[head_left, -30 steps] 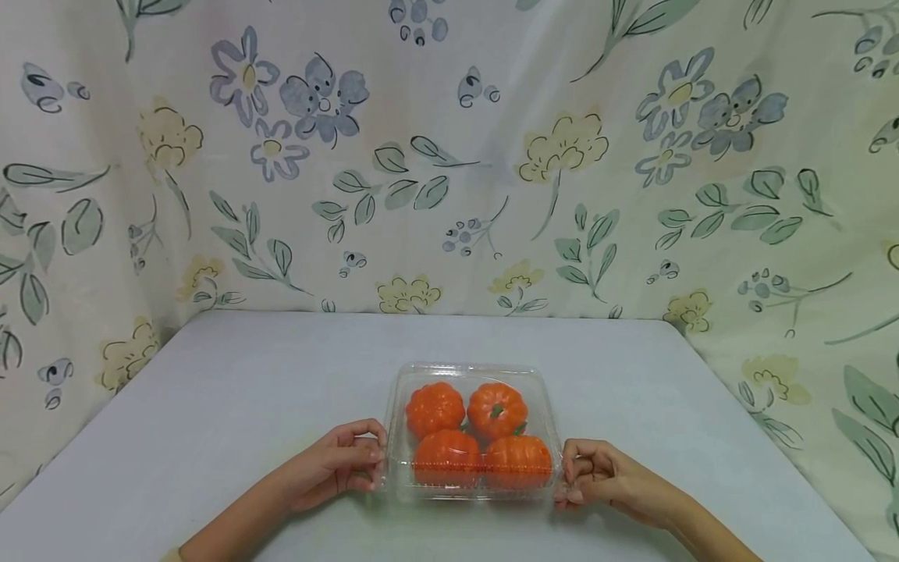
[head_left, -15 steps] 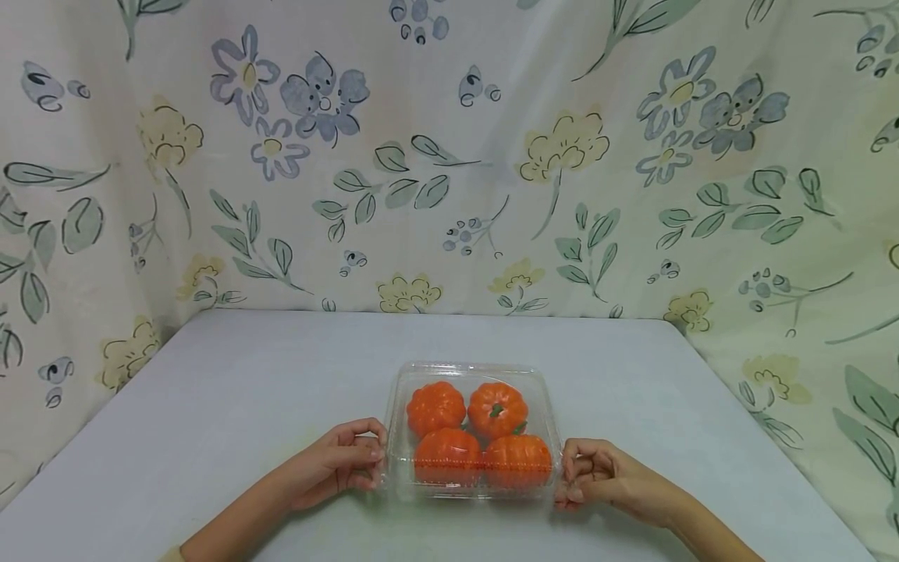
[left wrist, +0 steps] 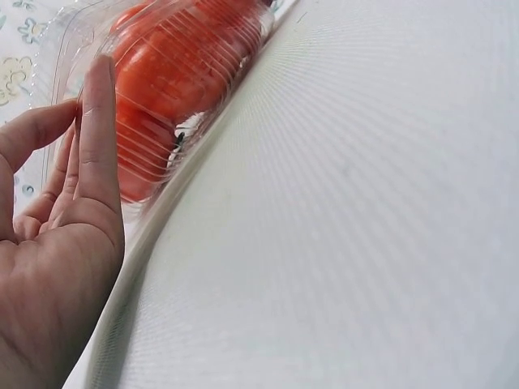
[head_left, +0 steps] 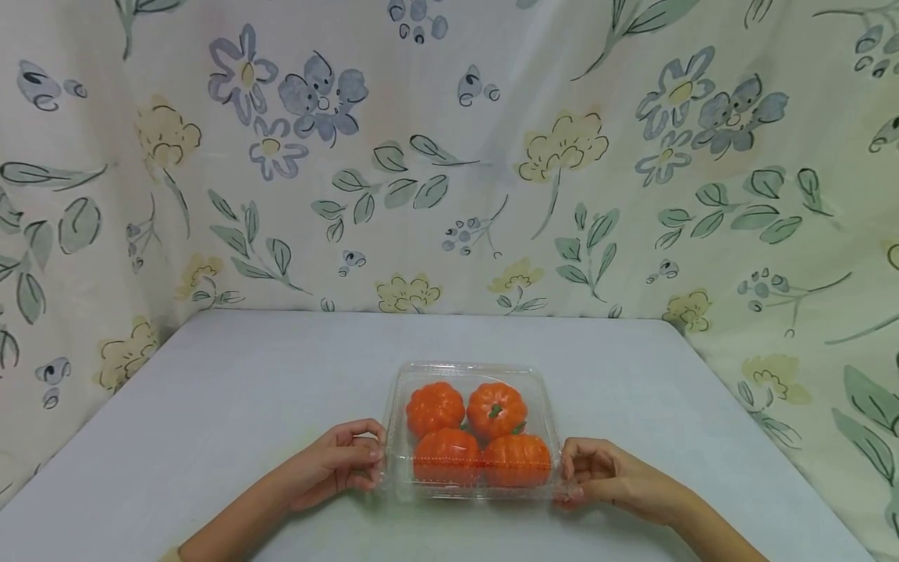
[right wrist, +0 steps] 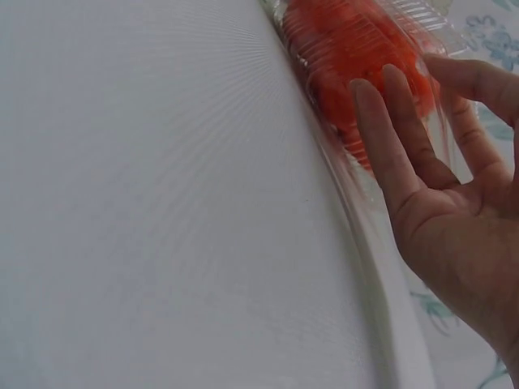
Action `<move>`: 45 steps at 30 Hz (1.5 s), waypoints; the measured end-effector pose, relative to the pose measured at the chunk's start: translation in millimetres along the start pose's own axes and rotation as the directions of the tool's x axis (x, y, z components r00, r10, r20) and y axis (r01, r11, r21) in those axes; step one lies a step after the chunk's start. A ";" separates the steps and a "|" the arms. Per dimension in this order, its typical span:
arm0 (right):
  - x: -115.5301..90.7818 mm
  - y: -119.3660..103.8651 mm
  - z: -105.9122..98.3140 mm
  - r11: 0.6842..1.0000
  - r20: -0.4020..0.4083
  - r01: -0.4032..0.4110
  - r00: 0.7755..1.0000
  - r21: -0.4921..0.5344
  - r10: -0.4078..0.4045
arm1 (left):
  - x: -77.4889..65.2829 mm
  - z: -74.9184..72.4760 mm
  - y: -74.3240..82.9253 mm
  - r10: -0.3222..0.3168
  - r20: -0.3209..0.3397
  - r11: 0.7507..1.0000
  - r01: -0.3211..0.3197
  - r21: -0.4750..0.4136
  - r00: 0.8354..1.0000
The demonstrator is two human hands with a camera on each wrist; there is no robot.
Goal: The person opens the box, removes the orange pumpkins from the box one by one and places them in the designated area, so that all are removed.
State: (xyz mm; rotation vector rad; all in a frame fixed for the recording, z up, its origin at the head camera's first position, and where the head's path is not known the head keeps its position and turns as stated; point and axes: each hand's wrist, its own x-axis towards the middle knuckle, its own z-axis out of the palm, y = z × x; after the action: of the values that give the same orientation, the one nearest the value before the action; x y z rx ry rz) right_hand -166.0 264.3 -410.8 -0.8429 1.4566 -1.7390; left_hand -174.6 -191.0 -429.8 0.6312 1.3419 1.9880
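A clear plastic clamshell container [head_left: 474, 373] rests on the white table with its lid down. Several small orange pumpkins, one with a green stem showing on top [head_left: 497, 406], sit inside it. At the container's left side, my left hand [head_left: 344, 460] holds the edge between thumb and fingers; the left wrist view shows this hand [left wrist: 73, 211] against the clear rim. My right hand [head_left: 607, 476] holds the opposite side near its front corner. In the right wrist view that hand [right wrist: 454, 194] has its fingertips along the ribbed wall, and the exact contact is partly hidden.
The white table [head_left: 281, 367] extends behind and to both sides of the container. A floral curtain [head_left: 449, 179] hangs behind the table and along its left and right sides.
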 end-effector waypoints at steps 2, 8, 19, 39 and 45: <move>-0.8 -0.9 -0.6 1.000 -0.002 -0.001 1.000 -0.016 0.001 | 0.0 0.2 0.2 0.001 -0.002 1.000 -0.001 0.001 1.000; -3.6 -3.8 -2.1 0.999 -0.015 0.009 1.000 -0.047 -0.010 | 1.2 0.2 0.4 0.002 0.012 1.000 -0.002 0.002 1.000; -8.3 -11.4 -4.0 0.980 -0.067 0.068 0.994 -0.189 -0.082 | 1.7 1.7 2.5 -0.017 -0.008 1.000 0.017 0.006 1.000; -5.1 -24.7 3.5 0.914 -0.217 0.068 0.962 -0.401 -0.166 | 0.6 1.9 6.4 -0.044 -0.026 0.999 0.044 0.000 0.999; -1.9 -28.6 6.2 0.900 -0.235 0.079 0.952 -0.429 -0.196 | 0.5 1.6 6.6 -0.054 -0.029 0.999 0.054 0.005 0.998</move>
State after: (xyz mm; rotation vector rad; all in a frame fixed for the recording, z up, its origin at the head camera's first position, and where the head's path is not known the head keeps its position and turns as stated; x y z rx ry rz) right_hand -162.9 266.0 -381.6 -0.9703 2.0478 -1.7254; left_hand -175.5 -191.4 -423.0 0.5647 1.3682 1.9580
